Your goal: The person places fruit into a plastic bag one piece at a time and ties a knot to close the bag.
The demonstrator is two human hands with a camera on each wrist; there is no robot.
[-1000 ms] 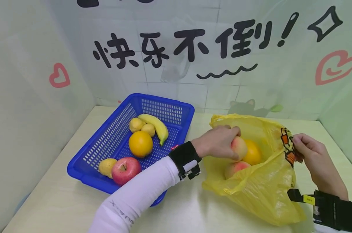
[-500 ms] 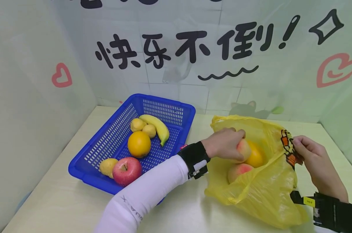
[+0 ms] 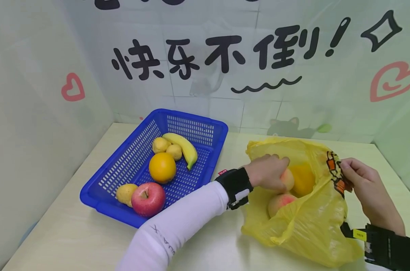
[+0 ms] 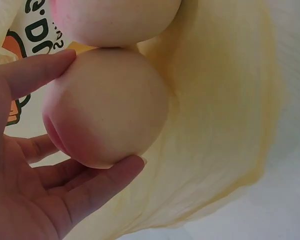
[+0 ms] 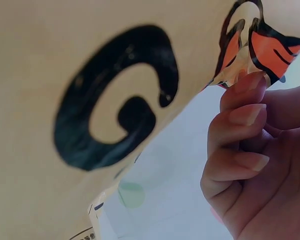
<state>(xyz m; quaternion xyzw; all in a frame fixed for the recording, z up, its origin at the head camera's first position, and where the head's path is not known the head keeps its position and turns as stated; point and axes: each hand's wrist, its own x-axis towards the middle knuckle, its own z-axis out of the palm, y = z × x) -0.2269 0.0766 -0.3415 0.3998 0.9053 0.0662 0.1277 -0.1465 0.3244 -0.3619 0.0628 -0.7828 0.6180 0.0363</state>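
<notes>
My left hand (image 3: 268, 172) reaches inside the mouth of a yellow plastic bag (image 3: 317, 229). Its thumb and fingers grip a pale peach (image 4: 107, 107) with a pink blush, partly covered by the hand in the head view. A second peach (image 3: 280, 203) lies in the bag right against the held one. Behind them, an orange (image 3: 303, 180) shows partly through the yellow plastic. On the bag's right side, my right hand (image 3: 365, 182) pinches the printed edge between thumb and fingers, keeping the opening spread.
Left of the bag stands a blue plastic basket (image 3: 222, 135). It holds a banana (image 3: 184, 146), an orange (image 3: 162, 167), a red apple (image 3: 148, 199) and several small yellow fruits (image 3: 126, 194). A printed wall (image 3: 205, 109) borders the back of the pale table (image 3: 66, 226).
My left hand has moved right and deeper into the bag with the peach. The right hand keeps its pinch on the bag's edge in nearly the same place.
</notes>
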